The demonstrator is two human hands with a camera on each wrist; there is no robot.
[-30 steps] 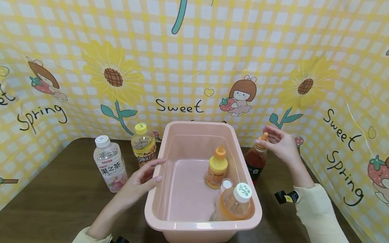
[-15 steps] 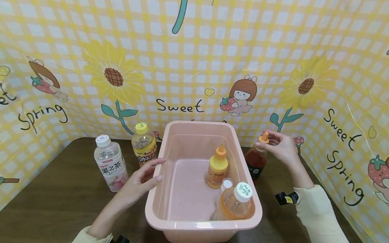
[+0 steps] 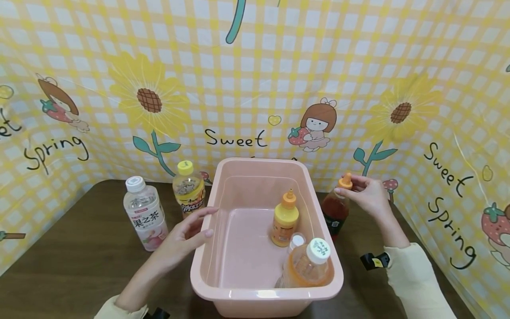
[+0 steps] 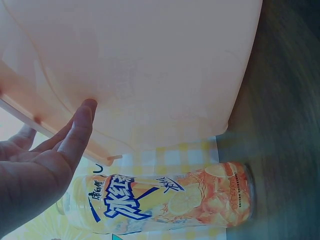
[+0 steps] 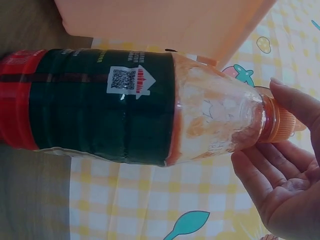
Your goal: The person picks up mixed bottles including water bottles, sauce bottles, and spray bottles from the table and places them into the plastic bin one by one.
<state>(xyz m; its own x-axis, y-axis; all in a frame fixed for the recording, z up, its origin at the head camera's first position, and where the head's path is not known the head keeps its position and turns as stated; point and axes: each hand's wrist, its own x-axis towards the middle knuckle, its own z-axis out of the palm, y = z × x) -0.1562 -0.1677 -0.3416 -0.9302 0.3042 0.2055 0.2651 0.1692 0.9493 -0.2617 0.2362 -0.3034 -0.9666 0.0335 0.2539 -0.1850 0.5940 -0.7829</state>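
In the head view, a bottle of dark red sauce [image 3: 333,208] with an orange cap [image 3: 345,181] stands right of the pink plastic tub [image 3: 203,279]. My right hand [image 3: 367,195] holds it at the cap and neck, thumb on the near side, fingers behind. The right wrist view shows the sauce bottle's green label [image 5: 100,105] and my right hand [image 5: 295,175] around its top. My left hand [image 3: 187,237] touches the tub's left rim with loosely extended fingers. Below the rim, in the left wrist view, its fingers [image 4: 77,130] rest against the tub's outer wall.
Inside the tub stand a yellow squeeze bottle [image 3: 285,219], a large clear bottle [image 3: 308,270] and a smaller white-capped one [image 3: 296,241]. Left of it are an iced tea bottle [image 3: 189,190] and a pink-labelled fruit tea bottle [image 3: 146,217]. A checked cloth [image 3: 247,88] hangs behind.
My right hand has lowered slightly and its fingers have settled around the sauce bottle's cap and neck. The left hand and the tub have stayed put.
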